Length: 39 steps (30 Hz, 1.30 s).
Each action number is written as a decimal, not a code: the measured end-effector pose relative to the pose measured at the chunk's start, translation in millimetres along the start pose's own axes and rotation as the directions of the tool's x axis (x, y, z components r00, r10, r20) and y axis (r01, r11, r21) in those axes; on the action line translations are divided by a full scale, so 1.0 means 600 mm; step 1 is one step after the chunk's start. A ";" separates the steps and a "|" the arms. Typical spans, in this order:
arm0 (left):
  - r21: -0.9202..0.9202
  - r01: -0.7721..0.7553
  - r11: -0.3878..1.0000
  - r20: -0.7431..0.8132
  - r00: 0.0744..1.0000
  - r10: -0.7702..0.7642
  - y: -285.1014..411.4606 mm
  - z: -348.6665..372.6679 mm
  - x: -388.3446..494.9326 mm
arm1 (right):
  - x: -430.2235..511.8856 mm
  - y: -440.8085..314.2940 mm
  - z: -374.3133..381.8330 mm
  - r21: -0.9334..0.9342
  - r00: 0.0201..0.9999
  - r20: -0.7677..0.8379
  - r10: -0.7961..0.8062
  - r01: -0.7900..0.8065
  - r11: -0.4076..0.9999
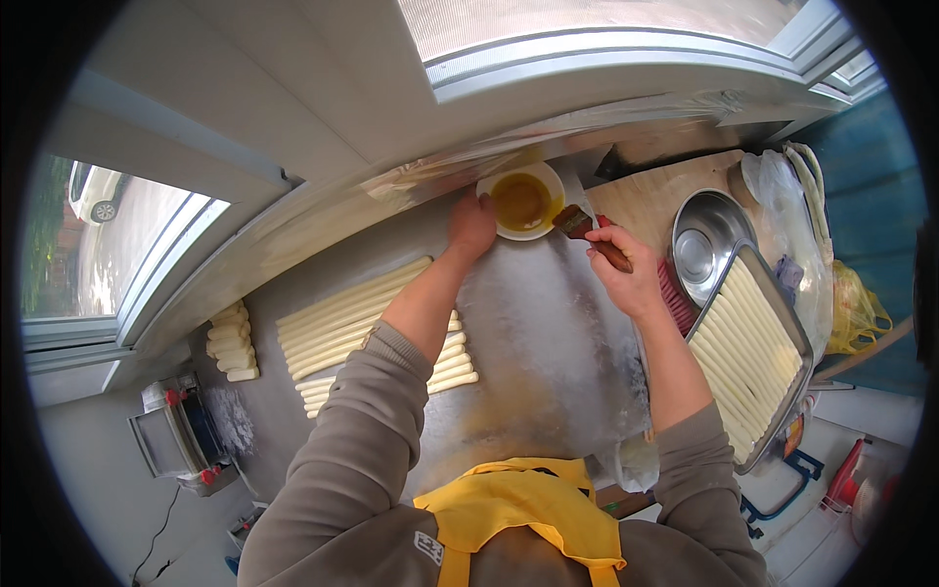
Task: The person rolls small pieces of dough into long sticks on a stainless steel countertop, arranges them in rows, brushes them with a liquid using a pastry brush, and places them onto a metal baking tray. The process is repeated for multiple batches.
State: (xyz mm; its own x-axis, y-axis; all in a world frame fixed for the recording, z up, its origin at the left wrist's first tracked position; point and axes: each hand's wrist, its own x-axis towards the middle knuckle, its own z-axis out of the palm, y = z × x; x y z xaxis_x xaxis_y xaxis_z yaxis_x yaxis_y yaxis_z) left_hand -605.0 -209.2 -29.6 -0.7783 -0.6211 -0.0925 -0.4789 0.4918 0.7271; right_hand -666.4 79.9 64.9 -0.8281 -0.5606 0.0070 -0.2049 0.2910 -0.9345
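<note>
At the far edge of a metal worktop (543,330), my left hand (473,220) grips the rim of a white bowl (506,233). Yellow-brown liquid (522,202), which looks like oil, lies in the bowl. My right hand (627,268) holds a pastry brush (578,224) by its wooden handle, its bristles beside the bowl's right rim. Long dough strips (352,312) lie in rows on the worktop, partly hidden by my left forearm. To the far left sits a stack of short dough pieces (233,343).
On the right, a metal tray (799,323) of dough strips leans against a steel bowl (697,253) on a wooden board (638,187). A dough roller machine (183,433) stands at the left end. Windows (601,44) and a wall bound the far side.
</note>
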 end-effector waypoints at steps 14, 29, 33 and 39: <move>-0.184 0.090 0.979 -0.114 0.987 -0.112 -0.035 -0.016 -0.016 | -0.189 -0.099 -0.101 0.661 0.855 -0.411 0.316 0.041 0.750; -0.307 -0.078 0.949 0.582 0.773 0.252 0.272 0.120 -0.478 | -0.465 0.056 -0.323 0.365 0.635 -0.617 0.465 -0.293 0.884; -0.335 -0.061 0.940 0.574 0.778 0.254 0.281 0.149 -0.484 | -0.622 0.111 -0.479 0.118 0.499 -0.798 0.338 -0.420 0.900; -0.360 -0.044 0.932 0.559 0.790 0.253 0.282 0.162 -0.496 | -0.584 0.079 -0.478 -0.269 0.563 -0.819 0.110 -0.546 0.793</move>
State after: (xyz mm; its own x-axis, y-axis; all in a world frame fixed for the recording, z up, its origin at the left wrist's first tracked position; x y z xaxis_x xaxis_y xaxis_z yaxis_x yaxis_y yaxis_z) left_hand -493.9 118.0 54.7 -0.9627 -0.0248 -0.2695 -0.2662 0.2662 0.9264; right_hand -536.0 512.6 120.0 -0.9159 0.3519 0.1929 0.1497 0.7456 -0.6494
